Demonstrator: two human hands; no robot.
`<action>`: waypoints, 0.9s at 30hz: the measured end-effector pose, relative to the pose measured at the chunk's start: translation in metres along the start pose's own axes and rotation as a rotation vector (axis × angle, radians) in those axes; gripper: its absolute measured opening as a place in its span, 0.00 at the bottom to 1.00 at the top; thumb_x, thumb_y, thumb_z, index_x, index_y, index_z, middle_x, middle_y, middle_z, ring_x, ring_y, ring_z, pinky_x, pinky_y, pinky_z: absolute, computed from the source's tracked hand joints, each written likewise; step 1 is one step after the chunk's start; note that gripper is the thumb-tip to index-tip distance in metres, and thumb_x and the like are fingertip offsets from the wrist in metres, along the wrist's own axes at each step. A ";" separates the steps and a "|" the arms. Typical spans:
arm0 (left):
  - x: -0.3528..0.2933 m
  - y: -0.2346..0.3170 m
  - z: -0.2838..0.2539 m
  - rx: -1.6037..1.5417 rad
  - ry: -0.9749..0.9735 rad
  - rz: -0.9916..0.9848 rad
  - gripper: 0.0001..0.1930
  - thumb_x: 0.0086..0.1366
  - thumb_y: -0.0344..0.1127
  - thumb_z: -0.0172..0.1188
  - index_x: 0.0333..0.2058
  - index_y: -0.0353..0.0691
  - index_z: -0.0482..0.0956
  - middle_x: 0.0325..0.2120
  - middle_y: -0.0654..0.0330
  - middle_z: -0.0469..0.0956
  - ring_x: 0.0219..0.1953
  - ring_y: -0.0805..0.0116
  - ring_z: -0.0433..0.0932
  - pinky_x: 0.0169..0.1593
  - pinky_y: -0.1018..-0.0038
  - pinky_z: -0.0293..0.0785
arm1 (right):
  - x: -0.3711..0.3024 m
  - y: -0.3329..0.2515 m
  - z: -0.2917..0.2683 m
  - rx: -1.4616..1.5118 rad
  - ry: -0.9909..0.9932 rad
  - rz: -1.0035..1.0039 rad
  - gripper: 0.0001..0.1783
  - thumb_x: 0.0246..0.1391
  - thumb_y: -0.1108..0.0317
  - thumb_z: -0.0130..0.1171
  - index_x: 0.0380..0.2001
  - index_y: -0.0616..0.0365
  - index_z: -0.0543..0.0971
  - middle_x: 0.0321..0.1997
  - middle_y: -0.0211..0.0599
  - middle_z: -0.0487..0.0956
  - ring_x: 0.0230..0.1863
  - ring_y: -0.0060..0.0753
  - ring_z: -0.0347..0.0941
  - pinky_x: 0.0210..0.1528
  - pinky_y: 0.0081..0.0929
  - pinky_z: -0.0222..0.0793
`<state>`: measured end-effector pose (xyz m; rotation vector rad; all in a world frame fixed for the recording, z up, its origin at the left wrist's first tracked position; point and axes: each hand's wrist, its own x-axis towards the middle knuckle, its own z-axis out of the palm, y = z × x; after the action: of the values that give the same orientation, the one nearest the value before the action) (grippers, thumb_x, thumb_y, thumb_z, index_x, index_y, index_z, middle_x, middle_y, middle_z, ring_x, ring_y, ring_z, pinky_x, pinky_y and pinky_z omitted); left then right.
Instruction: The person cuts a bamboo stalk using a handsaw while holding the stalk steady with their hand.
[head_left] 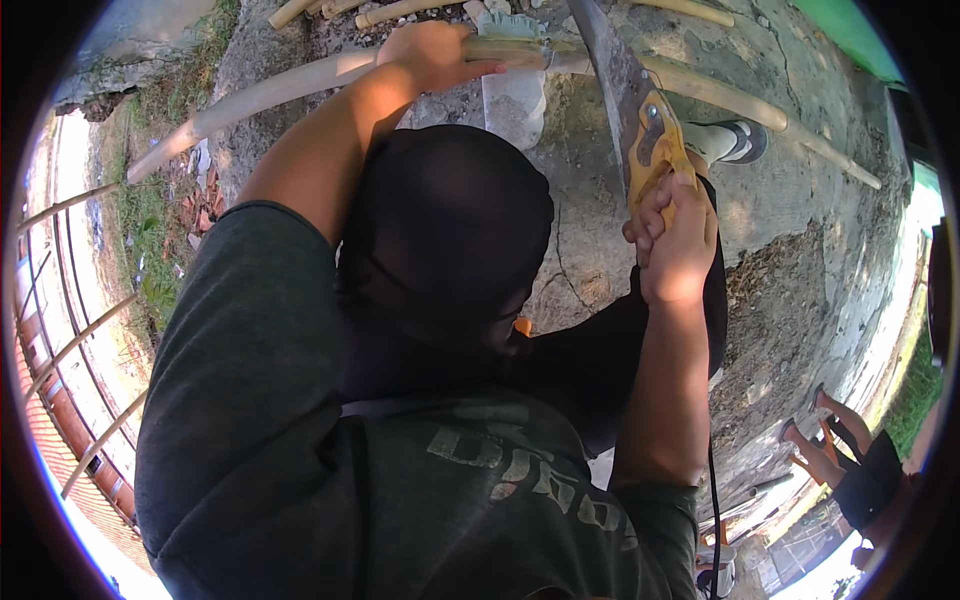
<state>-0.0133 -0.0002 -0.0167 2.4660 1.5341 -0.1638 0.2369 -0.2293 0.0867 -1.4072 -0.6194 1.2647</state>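
Observation:
A long pale bamboo pole [265, 97] lies crosswise in front of me, running from the left to the far right. My left hand [430, 55] is closed around the pole left of its middle, with the thumb stretched along it. In my right hand [680, 235] is a hand saw [620, 85], gripped by its yellow handle. The saw's blade reaches up across the pole, right of my left hand; whether its teeth touch the pole I cannot tell. A pale flat block [514, 108] lies under the pole between the hand and the blade.
Below is cracked concrete ground [590, 250], with my shoe [745, 143] under the pole at the right. More bamboo pieces [400, 12] lie beyond it. Rubble and grass [150, 220] border the left side. Another person [870, 490] is at the lower right.

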 end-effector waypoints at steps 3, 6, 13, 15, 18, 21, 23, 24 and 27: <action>0.002 -0.002 -0.005 0.054 -0.047 -0.043 0.43 0.56 0.81 0.52 0.45 0.43 0.83 0.36 0.53 0.85 0.42 0.53 0.85 0.47 0.57 0.80 | -0.051 0.000 -0.003 -0.068 -0.036 -0.059 0.17 0.71 0.60 0.44 0.29 0.58 0.70 0.17 0.23 0.62 0.15 0.13 0.53 0.17 0.16 0.50; -0.008 0.005 -0.002 0.058 0.034 -0.061 0.42 0.56 0.80 0.53 0.44 0.43 0.83 0.37 0.54 0.85 0.42 0.54 0.85 0.46 0.57 0.80 | -0.046 0.004 -0.004 -0.013 -0.007 -0.050 0.17 0.71 0.59 0.45 0.31 0.59 0.70 0.17 0.22 0.62 0.15 0.12 0.53 0.17 0.15 0.50; -0.001 0.000 -0.002 -0.048 -0.043 -0.049 0.41 0.56 0.80 0.52 0.40 0.43 0.83 0.31 0.50 0.85 0.40 0.50 0.85 0.46 0.55 0.81 | -0.018 -0.018 0.011 -0.057 -0.061 0.039 0.20 0.69 0.54 0.48 0.25 0.53 0.65 0.16 0.23 0.60 0.15 0.16 0.52 0.19 0.22 0.53; -0.004 0.001 -0.001 0.048 0.044 -0.035 0.42 0.56 0.81 0.51 0.39 0.42 0.84 0.31 0.49 0.85 0.40 0.49 0.85 0.45 0.54 0.80 | -0.039 -0.009 -0.010 -0.090 -0.098 0.033 0.21 0.69 0.53 0.47 0.24 0.53 0.65 0.16 0.24 0.60 0.14 0.17 0.52 0.19 0.22 0.54; -0.012 0.001 0.007 -0.024 0.039 -0.011 0.43 0.55 0.81 0.52 0.37 0.40 0.84 0.32 0.48 0.84 0.39 0.47 0.84 0.44 0.55 0.80 | -0.038 -0.008 -0.022 0.081 0.027 0.028 0.21 0.70 0.54 0.47 0.25 0.55 0.66 0.16 0.24 0.60 0.15 0.14 0.53 0.19 0.17 0.54; 0.002 0.003 0.009 -0.037 0.078 0.024 0.43 0.55 0.80 0.52 0.37 0.39 0.84 0.32 0.48 0.84 0.39 0.47 0.84 0.44 0.55 0.80 | -0.006 -0.008 -0.012 -0.121 -0.006 -0.046 0.20 0.71 0.55 0.46 0.25 0.55 0.66 0.16 0.24 0.60 0.15 0.14 0.53 0.19 0.16 0.52; -0.003 0.001 0.011 -0.026 0.067 0.029 0.42 0.55 0.80 0.53 0.37 0.40 0.84 0.32 0.48 0.84 0.39 0.48 0.84 0.43 0.55 0.80 | -0.009 -0.008 -0.014 -0.166 -0.016 -0.053 0.20 0.71 0.56 0.46 0.25 0.55 0.66 0.16 0.24 0.60 0.16 0.14 0.52 0.19 0.17 0.52; -0.003 0.001 0.011 -0.026 0.060 0.021 0.43 0.55 0.81 0.52 0.38 0.40 0.84 0.34 0.50 0.85 0.40 0.50 0.84 0.44 0.56 0.80 | -0.015 -0.007 -0.019 -0.123 -0.017 -0.036 0.20 0.71 0.56 0.46 0.25 0.55 0.66 0.16 0.24 0.60 0.16 0.15 0.52 0.19 0.17 0.52; 0.002 -0.002 0.006 -0.010 0.047 -0.001 0.43 0.54 0.82 0.51 0.39 0.42 0.85 0.35 0.52 0.85 0.41 0.52 0.85 0.44 0.56 0.81 | -0.035 -0.005 -0.034 -0.074 -0.046 -0.048 0.20 0.71 0.55 0.46 0.26 0.55 0.66 0.16 0.24 0.61 0.16 0.15 0.52 0.19 0.17 0.52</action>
<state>-0.0143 0.0010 -0.0227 2.4788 1.5506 -0.0990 0.2589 -0.2715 0.0980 -1.4188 -0.7337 1.2506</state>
